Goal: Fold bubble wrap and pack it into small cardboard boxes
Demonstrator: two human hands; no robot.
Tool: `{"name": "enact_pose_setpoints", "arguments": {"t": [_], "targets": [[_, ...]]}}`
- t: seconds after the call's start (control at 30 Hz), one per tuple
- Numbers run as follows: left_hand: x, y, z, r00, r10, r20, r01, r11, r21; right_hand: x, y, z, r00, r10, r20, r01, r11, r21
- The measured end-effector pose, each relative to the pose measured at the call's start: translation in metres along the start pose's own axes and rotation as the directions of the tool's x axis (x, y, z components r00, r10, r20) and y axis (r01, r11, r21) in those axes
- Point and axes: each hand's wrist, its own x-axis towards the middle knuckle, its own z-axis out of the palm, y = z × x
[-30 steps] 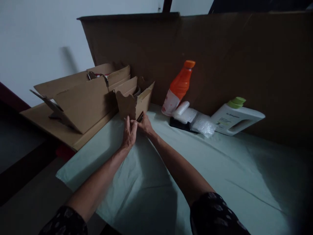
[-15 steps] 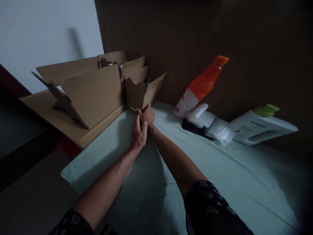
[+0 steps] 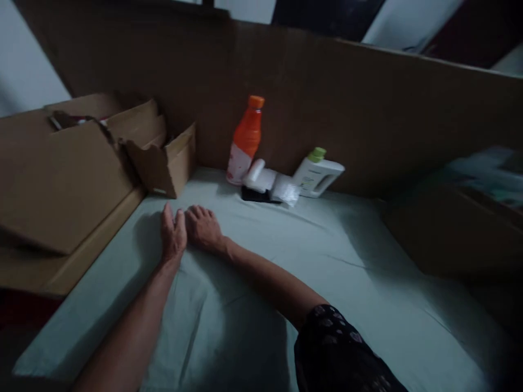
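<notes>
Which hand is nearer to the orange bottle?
Right. The right hand is in front and left of the orange bottle; the left hand is farther left.

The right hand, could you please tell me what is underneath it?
Pale green cloth shows around the right hand. Its palm and the spot directly beneath are hidden, so I cannot tell what, if anything, lies there.

dim, bluish light; soft shadows across the cloth (image 3: 294,234); blurred edges.

Left hand (image 3: 173,235) and right hand (image 3: 203,228) close together near small cardboard box (image 3: 154,169).
</notes>
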Motion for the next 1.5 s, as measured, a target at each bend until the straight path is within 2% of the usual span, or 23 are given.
{"name": "enact_pose_setpoints", "arguments": {"t": [0.1, 0.27, 0.33, 0.43, 0.63, 0.77, 0.93, 1.0, 1.07, 1.2, 1.5], "targets": [[-0.002, 0.008, -0.005, 0.999, 0.022, 0.048, -0.026, 0.996, 0.085, -0.07, 0.006, -0.013, 0.99, -0.141, 0.003, 0.141, 0.989, -0.044], [-0.005, 0.029, -0.007, 0.988, 0.093, 0.127, -0.123, 0.959, 0.255, -0.183, 0.007, -0.028, 0.995, -0.101, -0.002, 0.101, 0.994, -0.049], [-0.013, 0.037, -0.006, 0.98, 0.105, 0.171, -0.155, 0.935, 0.318, -0.214, 0.004, -0.031, 0.995, -0.095, -0.014, 0.095, 0.994, -0.05], [-0.04, 0.045, -0.004, 0.964, 0.101, 0.245, -0.197, 0.892, 0.407, -0.243, -0.002, -0.036, 0.995, -0.098, -0.01, 0.098, 0.994, -0.045], [-0.118, 0.05, -0.004, 0.93, 0.11, 0.351, -0.289, 0.809, 0.512, -0.261, -0.014, -0.043, 0.999, -0.02, -0.025, 0.021, 0.999, 0.032], [-0.148, 0.055, -0.005, 0.914, 0.136, 0.382, -0.34, 0.773, 0.536, -0.262, -0.011, -0.05, 1.0, -0.029, 0.008, 0.028, 0.997, 0.073], [-0.156, 0.058, -0.008, 0.905, 0.158, 0.394, -0.37, 0.749, 0.549, -0.256, 0.029, -0.069, 0.969, -0.198, 0.15, 0.157, 0.956, 0.247], [-0.156, 0.058, -0.009, 0.903, 0.159, 0.4, -0.375, 0.748, 0.548, -0.256, 0.044, -0.071, 0.966, -0.211, 0.149, 0.16, 0.942, 0.296], [-0.157, 0.058, -0.01, 0.899, 0.162, 0.407, -0.381, 0.748, 0.543, -0.258, 0.051, -0.069, 0.981, -0.166, 0.102, 0.132, 0.951, 0.281], [-0.16, 0.059, -0.01, 0.898, 0.171, 0.405, -0.388, 0.743, 0.546, -0.268, 0.046, -0.061, 0.996, -0.088, -0.003, 0.087, 0.975, 0.205], [-0.167, 0.063, -0.015, 0.895, 0.196, 0.4, -0.407, 0.725, 0.555, -0.279, 0.03, -0.063, 0.999, -0.045, -0.025, 0.047, 0.994, 0.096]]}}
